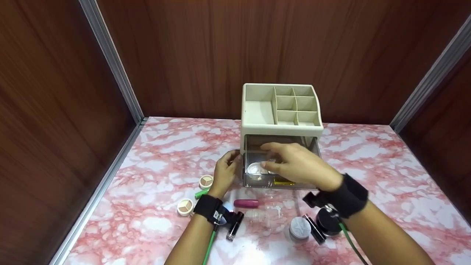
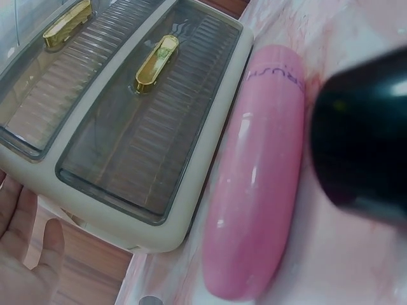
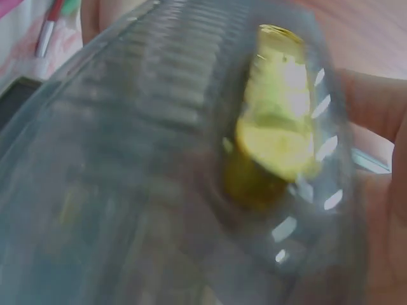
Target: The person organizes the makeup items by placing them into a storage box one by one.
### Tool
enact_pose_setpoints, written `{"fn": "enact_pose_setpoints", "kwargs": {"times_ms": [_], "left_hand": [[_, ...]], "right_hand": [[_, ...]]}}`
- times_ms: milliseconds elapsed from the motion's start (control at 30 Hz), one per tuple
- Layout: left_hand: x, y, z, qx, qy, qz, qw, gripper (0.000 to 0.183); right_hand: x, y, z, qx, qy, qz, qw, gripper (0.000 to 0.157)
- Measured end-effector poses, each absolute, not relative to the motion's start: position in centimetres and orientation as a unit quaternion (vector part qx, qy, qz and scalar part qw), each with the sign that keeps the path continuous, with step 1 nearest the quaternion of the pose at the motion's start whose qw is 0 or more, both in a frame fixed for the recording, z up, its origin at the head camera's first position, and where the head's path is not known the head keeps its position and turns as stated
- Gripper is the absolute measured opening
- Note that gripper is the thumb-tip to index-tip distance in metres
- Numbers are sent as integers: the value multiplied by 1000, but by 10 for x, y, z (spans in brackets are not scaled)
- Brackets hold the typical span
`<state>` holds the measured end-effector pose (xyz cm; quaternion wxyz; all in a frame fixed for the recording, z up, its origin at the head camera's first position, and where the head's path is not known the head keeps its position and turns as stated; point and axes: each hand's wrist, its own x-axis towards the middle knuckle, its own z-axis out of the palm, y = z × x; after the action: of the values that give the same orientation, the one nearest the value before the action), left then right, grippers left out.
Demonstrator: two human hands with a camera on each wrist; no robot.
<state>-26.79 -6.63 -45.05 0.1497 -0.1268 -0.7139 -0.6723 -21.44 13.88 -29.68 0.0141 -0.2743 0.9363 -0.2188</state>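
Note:
A cream cosmetics organizer [image 1: 281,129] has its clear smoky upper drawer [image 1: 252,182] pulled out, with a gold handle [image 1: 284,180] on the front. Inside the drawer lies a round whitish item [image 1: 257,168]. My right hand [image 1: 300,163] is over the open drawer, thumb and fingers apart and nothing seen between them. The right wrist view has the blurred drawer front with its gold handle [image 3: 276,121] up close. At the organizer's left side is my left hand [image 1: 226,169], fingers loosely bent beside the drawer; the left wrist view has its fingers [image 2: 19,222] by the organizer's edge.
Before the organizer lies a pink tube [image 1: 246,203]. Round three-tone pans [image 1: 185,207], a green item [image 1: 201,194] and a black tube [image 1: 234,226] lie left. A white-lidded jar [image 1: 300,228], a black stick [image 1: 314,229] and a black round container [image 1: 328,222] are right.

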Motion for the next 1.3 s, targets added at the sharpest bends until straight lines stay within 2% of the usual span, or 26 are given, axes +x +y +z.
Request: {"fn": "enact_pose_setpoints", "kwargs": {"times_ms": [233, 533, 667, 1000, 1200, 1300], "left_hand": [[-267, -67, -450, -120, -715, -672, 150, 21], [-266, -68, -452, -124, -710, -679, 139, 23], [-267, -69, -453, -125, -711, -677, 141, 23], [-267, -68, -452, -117, -728, -657, 156, 22], [-269, -66, -451, -118, -727, -661, 147, 23], [-279, -66, -464, -116, -726, -663, 145, 23]], "right_hand": [[-193, 174, -293, -274, 919, -279, -51, 50], [-164, 222, -307, -248, 903, -299, -185, 31], [-157, 239, -317, -227, 906, -293, -207, 27], [-145, 265, -341, -184, 917, -301, -187, 15], [-138, 264, -366, -163, 933, -292, -135, 8], [-137, 259, -382, -160, 937, -292, -108, 10]]}}
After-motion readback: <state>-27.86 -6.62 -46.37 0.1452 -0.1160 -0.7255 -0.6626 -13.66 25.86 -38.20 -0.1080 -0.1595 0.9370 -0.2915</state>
